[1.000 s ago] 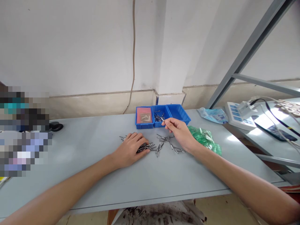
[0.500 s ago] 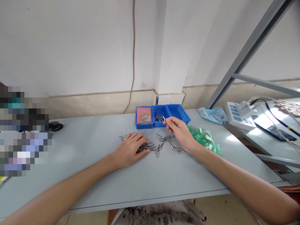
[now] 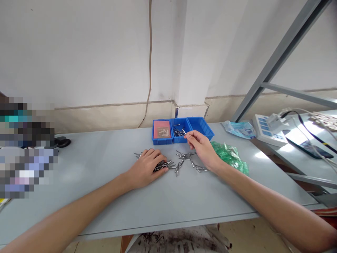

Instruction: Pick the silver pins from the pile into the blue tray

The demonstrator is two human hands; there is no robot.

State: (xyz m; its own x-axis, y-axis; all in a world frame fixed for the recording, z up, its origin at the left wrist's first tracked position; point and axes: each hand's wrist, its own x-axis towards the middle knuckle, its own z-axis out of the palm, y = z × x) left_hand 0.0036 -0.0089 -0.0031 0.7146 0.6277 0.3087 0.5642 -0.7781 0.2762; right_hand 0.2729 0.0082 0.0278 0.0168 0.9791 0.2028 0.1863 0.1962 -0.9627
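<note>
My left hand [image 3: 147, 167] rests palm down over a pile of small metal pins [image 3: 162, 166], its fingers slightly bent and apart. My right hand [image 3: 200, 146] is raised just in front of the blue bins, thumb and forefinger pinched on a slim metal pin [image 3: 184, 133]. More loose pins [image 3: 185, 155] lie scattered on the table between both hands. Behind the right fingertips stands the middle blue bin [image 3: 181, 141], with several pins inside. What lies beneath my left palm is hidden.
The left blue bin [image 3: 162, 142] holds a pink sheet and a small clear bag. The right blue bin [image 3: 202, 127] adjoins the middle one. Crumpled green plastic [image 3: 231, 158] lies beside my right wrist. Farther right are a blue-white packet [image 3: 239, 129] and a power strip [image 3: 268, 131].
My right hand has shifted very slightly to the right, still pinching the pin. My left hand and the scattered pins look unmoved.
</note>
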